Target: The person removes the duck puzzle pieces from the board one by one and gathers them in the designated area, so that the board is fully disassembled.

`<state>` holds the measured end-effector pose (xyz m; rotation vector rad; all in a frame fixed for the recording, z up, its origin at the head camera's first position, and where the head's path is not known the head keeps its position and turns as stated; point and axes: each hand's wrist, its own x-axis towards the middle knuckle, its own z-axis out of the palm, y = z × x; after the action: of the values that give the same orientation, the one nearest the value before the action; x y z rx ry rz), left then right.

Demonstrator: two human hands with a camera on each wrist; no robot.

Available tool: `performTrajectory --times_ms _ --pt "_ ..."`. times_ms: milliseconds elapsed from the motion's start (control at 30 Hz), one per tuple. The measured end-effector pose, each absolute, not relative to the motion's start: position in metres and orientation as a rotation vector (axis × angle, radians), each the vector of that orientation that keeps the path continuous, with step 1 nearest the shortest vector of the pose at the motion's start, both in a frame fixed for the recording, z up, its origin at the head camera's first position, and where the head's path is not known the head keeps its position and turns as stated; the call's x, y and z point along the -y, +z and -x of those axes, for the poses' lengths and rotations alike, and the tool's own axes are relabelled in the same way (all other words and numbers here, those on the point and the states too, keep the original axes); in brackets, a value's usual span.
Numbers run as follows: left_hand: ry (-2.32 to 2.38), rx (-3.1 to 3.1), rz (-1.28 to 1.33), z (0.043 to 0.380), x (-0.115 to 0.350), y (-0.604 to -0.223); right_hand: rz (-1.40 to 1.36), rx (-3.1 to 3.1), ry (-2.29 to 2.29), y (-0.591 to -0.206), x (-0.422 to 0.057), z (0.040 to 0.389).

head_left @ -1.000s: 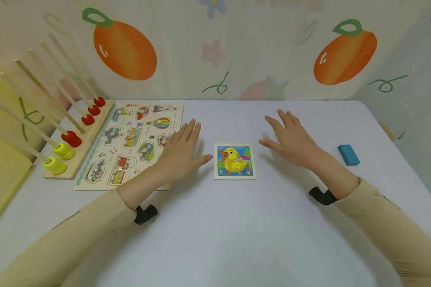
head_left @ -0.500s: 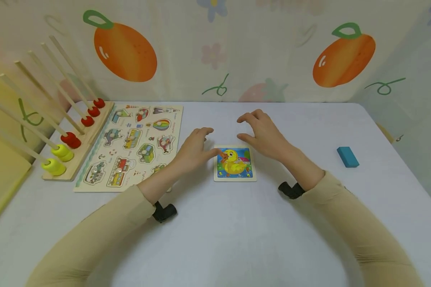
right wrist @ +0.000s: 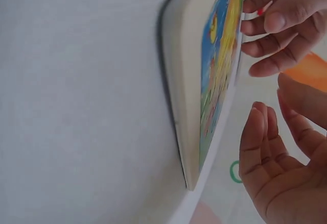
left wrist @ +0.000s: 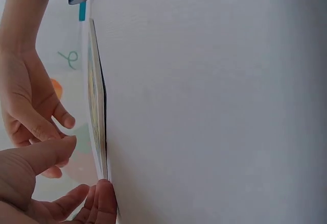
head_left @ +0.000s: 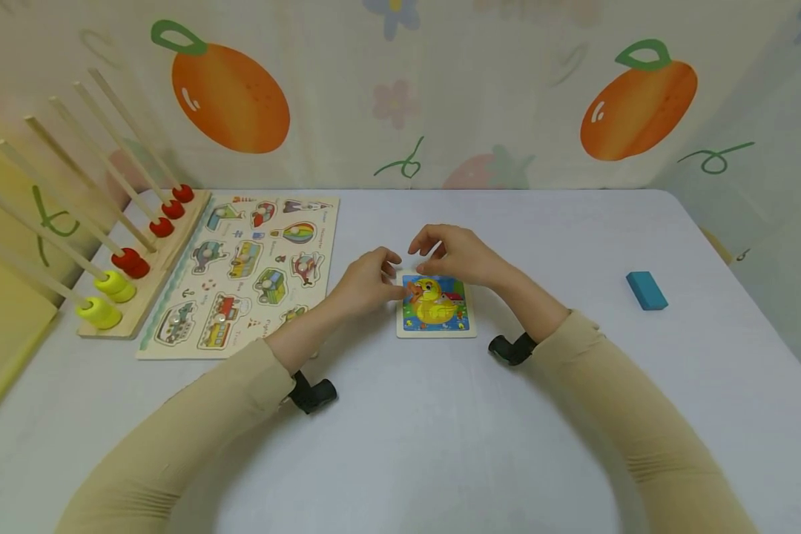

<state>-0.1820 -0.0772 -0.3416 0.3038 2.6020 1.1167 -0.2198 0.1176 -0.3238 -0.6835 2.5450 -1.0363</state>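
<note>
A small square duck puzzle [head_left: 435, 305] with a pale wooden frame lies flat on the table. At its left edge is my left hand [head_left: 363, 285], the thumb held over the board; in the left wrist view the fingertips [left wrist: 106, 198] are down by the board's edge, and contact is hard to tell. My right hand [head_left: 463, 256] hovers over the far edge with bent, spread fingers. Nothing sits between its thumb and fingers in the right wrist view, where the right hand [right wrist: 286, 173] appears apart from the puzzle [right wrist: 217, 66].
A wooden vehicle peg puzzle [head_left: 243, 256] lies to the left. Beyond it stands a bead counting rack [head_left: 163, 248] with tall rods and red and yellow beads. A blue block [head_left: 647, 290] lies at the right. A fruit-print curtain [head_left: 347, 96] hangs behind the table.
Both hands have come inward to the duck puzzle, the right one travelling left to its far edge. Their fingers have gone from spread straight to bent. The puzzle has stayed put.
</note>
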Motion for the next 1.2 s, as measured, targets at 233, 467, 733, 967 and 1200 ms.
performTrajectory --times_ms 233,467,733,967,1200 --pt "1.082 -2.61 -0.349 0.183 0.078 -0.347 0.689 -2.473 -1.048 -0.328 -0.115 0.224" --pt "1.034 -2.628 -0.408 0.182 0.079 -0.351 0.691 -2.463 -0.939 -0.33 -0.11 0.224" --pt "1.022 -2.645 -0.431 0.182 0.079 -0.354 0.678 -2.468 -0.852 -0.333 -0.108 0.223" --pt "1.017 -2.656 -0.443 0.182 0.079 -0.355 0.727 -2.483 -0.809 -0.334 -0.106 0.222" --pt "1.014 -2.656 -0.447 0.182 0.078 -0.355 0.744 -2.494 -0.789 -0.335 -0.105 0.221"
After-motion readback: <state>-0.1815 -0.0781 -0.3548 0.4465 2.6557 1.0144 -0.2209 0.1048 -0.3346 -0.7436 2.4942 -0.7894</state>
